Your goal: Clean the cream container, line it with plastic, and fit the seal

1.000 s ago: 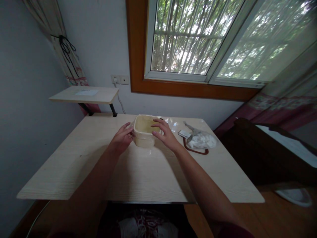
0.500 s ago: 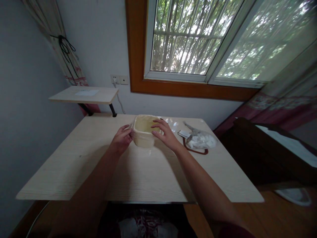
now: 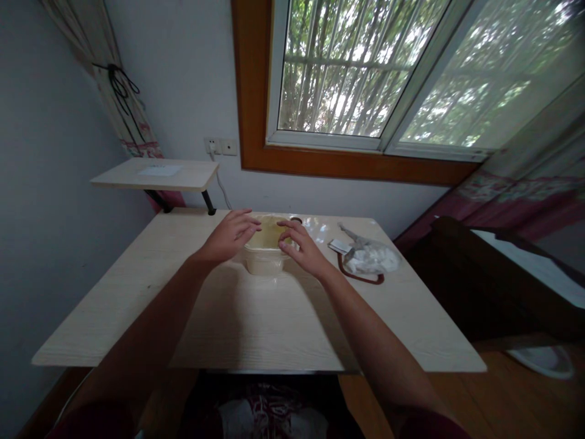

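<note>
A small cream-coloured tub point(image 3: 265, 262) with rounded corners stands upright on the table between my hands. Its opening faces up, and what looks like thin clear plastic film lies about its rim. My left hand point(image 3: 233, 236) is over the tub's left rim, fingers stretched out toward the opening. On the other side, my right hand point(image 3: 301, 245) is at the right rim with its fingers curved and apart from the thumb. Neither hand shows anything gripped; whether the fingertips touch the film, I cannot tell.
Right of the tub lie a clear bag of white stuff point(image 3: 372, 259), a brown bar-like handle point(image 3: 361, 278) and a small white packet point(image 3: 339, 246). A raised shelf point(image 3: 192, 175) stands at the table's back left. The wall and window are behind the table point(image 3: 274, 323).
My left hand has risen from the tub's left side to above its rim and moved right. The right hand stays at the right rim, its fingers slightly more curled.
</note>
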### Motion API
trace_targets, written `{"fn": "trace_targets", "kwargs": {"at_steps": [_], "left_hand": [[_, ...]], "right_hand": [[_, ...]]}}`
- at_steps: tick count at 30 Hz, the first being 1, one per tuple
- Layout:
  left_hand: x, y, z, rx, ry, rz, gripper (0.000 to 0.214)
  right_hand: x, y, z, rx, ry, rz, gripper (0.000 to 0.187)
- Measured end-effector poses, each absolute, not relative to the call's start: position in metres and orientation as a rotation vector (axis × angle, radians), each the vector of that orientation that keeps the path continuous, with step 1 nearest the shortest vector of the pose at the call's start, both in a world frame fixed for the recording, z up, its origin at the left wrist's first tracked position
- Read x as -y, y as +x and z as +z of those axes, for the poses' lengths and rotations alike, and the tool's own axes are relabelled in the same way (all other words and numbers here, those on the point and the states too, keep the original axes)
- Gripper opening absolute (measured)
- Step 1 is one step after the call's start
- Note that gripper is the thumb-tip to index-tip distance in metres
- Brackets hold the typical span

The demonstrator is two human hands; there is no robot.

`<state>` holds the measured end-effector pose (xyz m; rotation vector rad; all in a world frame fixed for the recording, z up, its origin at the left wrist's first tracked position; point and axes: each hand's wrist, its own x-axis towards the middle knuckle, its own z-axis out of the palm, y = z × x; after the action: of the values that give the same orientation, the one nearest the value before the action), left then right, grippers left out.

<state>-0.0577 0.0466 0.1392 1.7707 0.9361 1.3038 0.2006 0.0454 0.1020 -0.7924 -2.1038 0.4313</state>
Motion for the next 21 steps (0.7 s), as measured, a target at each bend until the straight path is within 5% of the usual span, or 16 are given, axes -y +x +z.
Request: {"fn": "trace_targets", "kwargs": {"at_steps": [13, 21], "left_hand": [[-0.086, -0.064, 0.134, -1.363, 2.182, 0.544, 0.033], [-0.081, -0.066, 0.136, -1.163, 2.29, 0.639, 0.035]], "right_hand": [[-0.043, 0.2, 0.103, 2.162, -0.754, 0.43, 0.037], [-0.041, 0.196, 0.104, 2.162, -0.801, 0.33, 0.037]]}}
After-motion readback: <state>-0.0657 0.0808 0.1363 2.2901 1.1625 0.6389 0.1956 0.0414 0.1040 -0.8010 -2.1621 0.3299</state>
